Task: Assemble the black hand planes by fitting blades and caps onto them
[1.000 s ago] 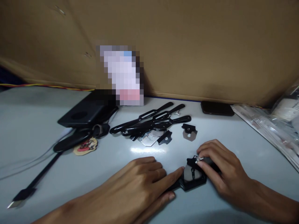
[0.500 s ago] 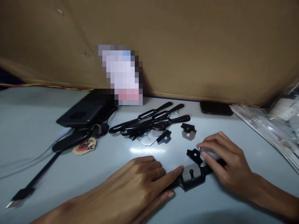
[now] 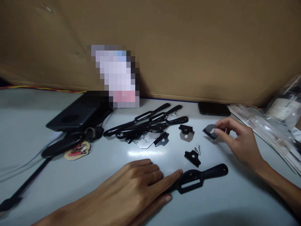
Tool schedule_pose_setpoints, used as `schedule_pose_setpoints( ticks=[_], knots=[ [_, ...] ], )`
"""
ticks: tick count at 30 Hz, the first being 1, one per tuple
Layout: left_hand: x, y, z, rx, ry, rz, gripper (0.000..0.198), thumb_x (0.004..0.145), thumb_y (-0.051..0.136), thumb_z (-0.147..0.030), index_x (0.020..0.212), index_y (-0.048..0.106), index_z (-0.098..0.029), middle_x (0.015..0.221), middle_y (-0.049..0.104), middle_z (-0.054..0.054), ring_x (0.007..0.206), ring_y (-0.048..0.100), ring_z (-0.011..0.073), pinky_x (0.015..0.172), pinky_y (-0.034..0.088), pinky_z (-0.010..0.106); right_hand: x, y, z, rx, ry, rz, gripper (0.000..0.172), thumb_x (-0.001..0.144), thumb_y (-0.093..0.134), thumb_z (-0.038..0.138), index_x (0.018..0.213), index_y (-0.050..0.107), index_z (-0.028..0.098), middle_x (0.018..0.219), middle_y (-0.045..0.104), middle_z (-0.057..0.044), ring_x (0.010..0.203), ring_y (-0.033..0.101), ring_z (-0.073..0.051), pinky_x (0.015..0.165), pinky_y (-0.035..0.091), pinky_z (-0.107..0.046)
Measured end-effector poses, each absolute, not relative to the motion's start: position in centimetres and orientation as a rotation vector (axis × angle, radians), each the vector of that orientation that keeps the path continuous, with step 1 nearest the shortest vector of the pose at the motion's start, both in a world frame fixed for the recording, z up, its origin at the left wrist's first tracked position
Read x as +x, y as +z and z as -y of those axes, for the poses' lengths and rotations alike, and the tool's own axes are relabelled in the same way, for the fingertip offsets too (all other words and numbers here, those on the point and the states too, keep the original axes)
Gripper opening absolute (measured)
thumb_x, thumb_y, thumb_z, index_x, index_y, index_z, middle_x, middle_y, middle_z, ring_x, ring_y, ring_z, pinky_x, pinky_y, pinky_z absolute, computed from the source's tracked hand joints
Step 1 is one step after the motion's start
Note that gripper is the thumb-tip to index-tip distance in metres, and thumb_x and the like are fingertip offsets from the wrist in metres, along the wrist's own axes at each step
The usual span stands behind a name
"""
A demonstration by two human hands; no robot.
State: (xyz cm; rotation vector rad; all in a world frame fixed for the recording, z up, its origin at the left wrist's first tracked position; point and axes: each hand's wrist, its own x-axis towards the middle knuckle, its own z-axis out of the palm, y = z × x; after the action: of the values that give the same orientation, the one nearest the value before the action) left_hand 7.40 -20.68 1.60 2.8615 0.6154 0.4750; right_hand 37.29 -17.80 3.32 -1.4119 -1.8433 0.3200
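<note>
head view: right hand (image 3: 245, 147) pinches one blade (image 3: 208, 128), gap to the phone (image 3: 213, 109) edge!
left hand (image 3: 134, 188) clasps one black frame (image 3: 188, 176); three black plates (image 3: 191, 158) beyond.

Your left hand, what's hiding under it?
One end of the black tool goes under the left hand. The hand covers that end's tip, so it can't be seen.

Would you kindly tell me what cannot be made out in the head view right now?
- Frame, left end: head view, hidden by the left hand.
- Held blade, right edge: head view, partly covered by the right hand.
- Panel: head view, pixelated.
- Bag, print: head view, too small and blurred.
</note>
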Motion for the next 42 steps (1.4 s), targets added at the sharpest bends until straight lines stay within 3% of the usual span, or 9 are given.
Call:
schedule_pose_setpoints(
  ticks=[4, 10, 18, 26, 30, 36, 42],
  knots=[
    [7.4, 1.5, 20.7, 2.866, 0.487, -0.613, 0.037, 0.109, 0.034, -0.023, 0.137, 0.057, -0.014, 0.077, 0.068, 0.003, 0.063, 0.065, 0.0186, 0.059, 0.053, 0.032, 38.0, 2.1, 16.7, -1.494, 0.510, 1.875, 0.009, 0.090, 0.068, 0.024, 0.097, 0.071, 0.019, 0.077, 0.071, -0.002, 0.070, 0.066, -0.019, 0.064, 0.050, -0.031],
    [7.2, 1.1, 20.3, 2.893, 0.548, -0.695, 0.035, 0.109, 0.038, -0.024, 0.137, 0.056, -0.014, 0.072, 0.066, 0.001, 0.059, 0.064, 0.0176, 0.057, 0.051, 0.032, 36.5, 1.8, 18.4, -1.134, 0.357, 2.162, 0.020, 0.100, 0.059, 0.020, 0.107, 0.077, 0.024, 0.107, 0.077, -0.007, 0.103, 0.067, -0.024, 0.090, 0.053, -0.043],
    [5.8, 1.1, 18.5, 3.155, 0.832, -0.644, 0.026, 0.101, 0.044, -0.006, 0.122, 0.058, -0.012, 0.065, 0.062, -0.001, 0.053, 0.056, 0.0166, 0.052, 0.043, 0.031, 37.2, 1.7, 17.7, -1.194, 0.139, 2.035, 0.016, 0.101, 0.057, 0.021, 0.102, 0.073, 0.022, 0.101, 0.076, -0.006, 0.099, 0.068, -0.024, 0.087, 0.053, -0.040],
    [3.9, 0.6, 15.6, 2.766, 1.115, -1.296, 0.023, 0.105, 0.050, -0.032, 0.116, 0.065, -0.019, 0.081, 0.076, 0.002, 0.059, 0.067, 0.0152, 0.060, 0.051, 0.026, 37.1, 0.7, 17.5, -1.224, 0.223, 2.100, 0.017, 0.102, 0.055, 0.023, 0.107, 0.071, 0.022, 0.106, 0.073, -0.006, 0.102, 0.065, -0.024, 0.090, 0.052, -0.041],
    [3.0, 0.3, 14.1, 2.625, 1.019, -1.592, 0.028, 0.101, 0.050, -0.037, 0.114, 0.067, -0.020, 0.080, 0.077, 0.002, 0.060, 0.068, 0.0176, 0.060, 0.049, 0.027, 36.9, 0.2, 17.7, -1.203, 0.272, 2.135, 0.019, 0.103, 0.053, 0.025, 0.110, 0.071, 0.022, 0.107, 0.072, -0.007, 0.103, 0.064, -0.024, 0.091, 0.051, -0.042],
    [1.7, -0.3, 12.0, 2.654, 0.776, -1.876, 0.033, 0.101, 0.044, -0.037, 0.119, 0.066, -0.020, 0.099, 0.079, 0.010, 0.084, 0.075, 0.0272, 0.066, 0.049, 0.031, 37.3, -0.3, 17.2, -1.194, 0.277, 2.143, 0.021, 0.104, 0.052, 0.028, 0.112, 0.071, 0.023, 0.108, 0.072, -0.008, 0.104, 0.064, -0.026, 0.091, 0.050, -0.043],
    [1.3, 0.0, 11.6, 2.707, 0.496, -1.926, 0.034, 0.103, 0.040, -0.036, 0.120, 0.066, -0.020, 0.101, 0.079, 0.011, 0.087, 0.075, 0.0283, 0.065, 0.045, 0.031, 37.5, -0.5, 16.9, -1.179, 0.254, 2.121, 0.022, 0.103, 0.051, 0.029, 0.109, 0.071, 0.022, 0.105, 0.073, -0.008, 0.103, 0.064, -0.027, 0.091, 0.050, -0.044]
  ],
)
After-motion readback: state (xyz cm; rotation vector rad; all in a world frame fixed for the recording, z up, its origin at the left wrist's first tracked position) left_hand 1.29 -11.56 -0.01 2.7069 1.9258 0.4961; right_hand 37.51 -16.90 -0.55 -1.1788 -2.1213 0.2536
